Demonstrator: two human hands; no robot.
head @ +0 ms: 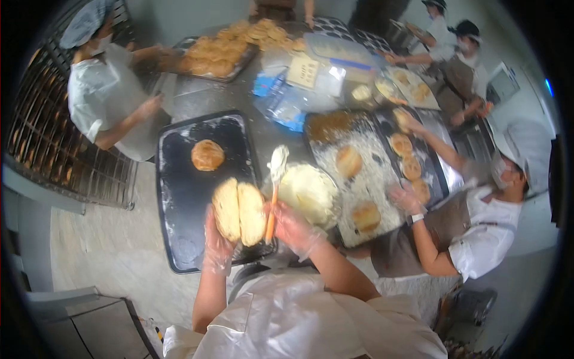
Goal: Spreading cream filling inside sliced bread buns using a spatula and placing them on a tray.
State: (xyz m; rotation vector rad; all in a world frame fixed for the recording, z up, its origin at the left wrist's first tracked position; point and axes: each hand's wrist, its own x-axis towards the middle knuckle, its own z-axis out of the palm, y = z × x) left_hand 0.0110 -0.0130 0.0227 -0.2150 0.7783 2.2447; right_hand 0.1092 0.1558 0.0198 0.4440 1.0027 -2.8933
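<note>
My left hand, in a clear plastic glove, holds a round bun split into two halves, with the pale crumb facing up. My right hand, also gloved, grips the orange handle of a spatula; its fingers are at the bun's right edge. Thick white cream coats the spatula's raised blade. Just beyond this hand is a bowl of pale cream. Beneath the bun lies a dark baking tray, with one whole browned bun farther back on it.
On the right, a co-worker reaches over a floured tray and a row of buns. Another person stands left, near a wheeled rack. Plastic bags and piled buns occupy the table's far side.
</note>
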